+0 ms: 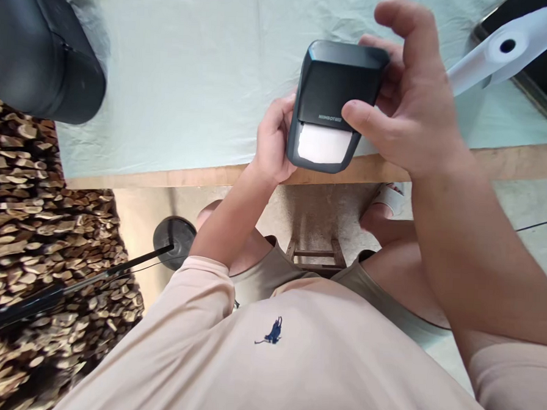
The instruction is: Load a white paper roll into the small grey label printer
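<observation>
A black label printer (341, 89) with a "NIIMBOT" mark is held up over the table's front edge, tilted slightly. White label paper (323, 144) shows in the opening at its lower end. My left hand (276, 138) grips the printer's left side, its fingers partly hidden behind the casing. On the other side, my right hand (410, 90) has its thumb on the front face near the lettering. Its index finger is raised off the casing, while the other fingers curl at the upper right edge, partly hidden.
A pale green cloth covers the table (179, 84). A dark rounded case (47, 52) stands at the left. At the right, a white handle-shaped object (529, 44) lies by a black flat item (546, 78). Stacked firewood (46, 248) and a round-based stand (174, 242) are at lower left.
</observation>
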`<state>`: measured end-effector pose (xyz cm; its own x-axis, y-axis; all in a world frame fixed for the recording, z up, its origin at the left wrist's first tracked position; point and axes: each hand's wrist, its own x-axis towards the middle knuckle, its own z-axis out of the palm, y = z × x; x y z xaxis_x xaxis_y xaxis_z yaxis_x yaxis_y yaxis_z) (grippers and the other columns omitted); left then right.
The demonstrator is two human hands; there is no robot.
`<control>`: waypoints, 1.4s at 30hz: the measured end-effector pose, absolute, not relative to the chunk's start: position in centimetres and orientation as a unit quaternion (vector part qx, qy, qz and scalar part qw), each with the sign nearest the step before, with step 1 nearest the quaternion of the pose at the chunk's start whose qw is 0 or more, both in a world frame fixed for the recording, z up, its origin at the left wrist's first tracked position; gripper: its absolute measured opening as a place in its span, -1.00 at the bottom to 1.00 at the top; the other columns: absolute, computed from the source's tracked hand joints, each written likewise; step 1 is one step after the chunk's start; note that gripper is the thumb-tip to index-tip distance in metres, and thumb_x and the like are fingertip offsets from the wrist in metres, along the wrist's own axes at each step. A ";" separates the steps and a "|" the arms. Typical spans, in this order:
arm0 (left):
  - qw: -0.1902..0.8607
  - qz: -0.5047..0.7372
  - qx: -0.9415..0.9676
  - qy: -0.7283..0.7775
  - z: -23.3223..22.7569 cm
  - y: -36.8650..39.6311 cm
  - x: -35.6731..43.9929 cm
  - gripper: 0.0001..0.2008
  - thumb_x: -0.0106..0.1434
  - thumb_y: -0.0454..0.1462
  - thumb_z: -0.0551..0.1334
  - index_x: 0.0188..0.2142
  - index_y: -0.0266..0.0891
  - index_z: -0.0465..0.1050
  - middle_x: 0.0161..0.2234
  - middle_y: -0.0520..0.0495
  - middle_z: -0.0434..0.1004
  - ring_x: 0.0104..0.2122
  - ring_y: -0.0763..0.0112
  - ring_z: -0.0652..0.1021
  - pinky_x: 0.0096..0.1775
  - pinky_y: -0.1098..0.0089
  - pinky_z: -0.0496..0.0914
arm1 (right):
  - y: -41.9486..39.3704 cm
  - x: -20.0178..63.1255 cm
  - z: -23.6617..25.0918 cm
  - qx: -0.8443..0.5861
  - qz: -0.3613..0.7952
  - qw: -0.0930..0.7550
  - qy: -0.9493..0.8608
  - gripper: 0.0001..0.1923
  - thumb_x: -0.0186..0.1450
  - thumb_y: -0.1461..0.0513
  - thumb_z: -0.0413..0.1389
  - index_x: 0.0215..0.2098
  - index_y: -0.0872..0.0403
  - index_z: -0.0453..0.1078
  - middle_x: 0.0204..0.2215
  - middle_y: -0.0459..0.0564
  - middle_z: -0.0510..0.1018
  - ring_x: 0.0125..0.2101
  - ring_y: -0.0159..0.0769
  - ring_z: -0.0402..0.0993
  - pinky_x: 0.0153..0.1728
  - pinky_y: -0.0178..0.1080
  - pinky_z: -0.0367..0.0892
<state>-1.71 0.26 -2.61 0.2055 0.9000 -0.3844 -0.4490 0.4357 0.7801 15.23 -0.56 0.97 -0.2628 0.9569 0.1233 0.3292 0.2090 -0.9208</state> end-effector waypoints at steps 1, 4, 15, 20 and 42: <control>0.728 0.465 0.262 0.431 -2.5 0.2 -1.7 -0.84 0.10 -0.17 0.12 -0.48 -0.22 0.30 -0.45 -0.02 0.40 0.15 0.23 0.20 0.05 0.32 0.34 | -0.5 15.4 1.1 -0.461 0.410 0.373 -0.693 -0.23 0.02 0.21 0.09 0.12 -0.08 -0.17 0.06 -0.17 0.08 0.08 -0.54 0.12 0.06 -0.46 0.27; 0.725 0.465 0.269 0.431 -2.0 0.2 -1.6 -0.76 0.09 -0.10 0.11 -0.44 -0.27 0.30 -0.42 -0.02 0.39 0.18 0.15 0.15 0.08 0.24 0.31 | -0.6 15.6 1.6 -0.441 0.401 0.348 -0.724 -0.14 -0.03 0.18 0.15 0.13 -0.17 -0.23 0.12 -0.24 -0.04 0.14 -0.52 0.02 0.13 -0.46 0.23; 0.756 0.399 0.355 0.378 -0.2 -0.3 -0.8 -0.72 0.17 -0.12 0.03 -0.25 -0.22 0.35 -0.28 -0.03 0.47 0.10 0.22 0.31 0.07 0.30 0.31 | 0.1 15.2 2.7 -0.541 0.228 0.578 -0.566 -0.69 0.17 0.04 -0.10 -0.15 -0.03 0.12 -0.15 -0.22 0.18 -0.49 -0.84 0.28 -0.45 -0.53 0.24; 0.763 0.411 0.340 0.365 -0.2 -0.2 -0.7 -0.63 0.20 -0.07 -0.06 -0.22 -0.24 0.35 -0.24 -0.07 0.48 0.10 0.23 0.31 0.03 0.36 0.34 | -0.7 15.4 3.3 -0.575 0.136 0.446 -0.672 -0.76 0.20 0.20 -0.16 -0.21 0.12 0.21 -0.32 -0.15 0.27 -0.29 -0.69 0.32 -0.38 -0.54 0.21; 0.794 0.434 0.259 0.337 -0.6 0.0 -1.0 -0.66 0.18 -0.11 0.04 -0.27 -0.35 0.39 -0.39 -0.08 0.48 0.03 0.25 0.39 -0.03 0.38 0.37 | -1.6 16.8 2.1 -0.512 0.584 0.506 -0.375 -0.55 -0.10 0.19 -0.17 -0.20 0.05 0.06 -0.47 -0.11 0.22 -0.62 -0.57 0.20 -0.72 -0.42 0.05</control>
<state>-0.97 -0.05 -0.65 0.3957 0.8643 -0.3105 -0.5143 0.4886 0.7048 16.76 -1.59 2.12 0.0363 0.9752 -0.2183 -0.2073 -0.2063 -0.9563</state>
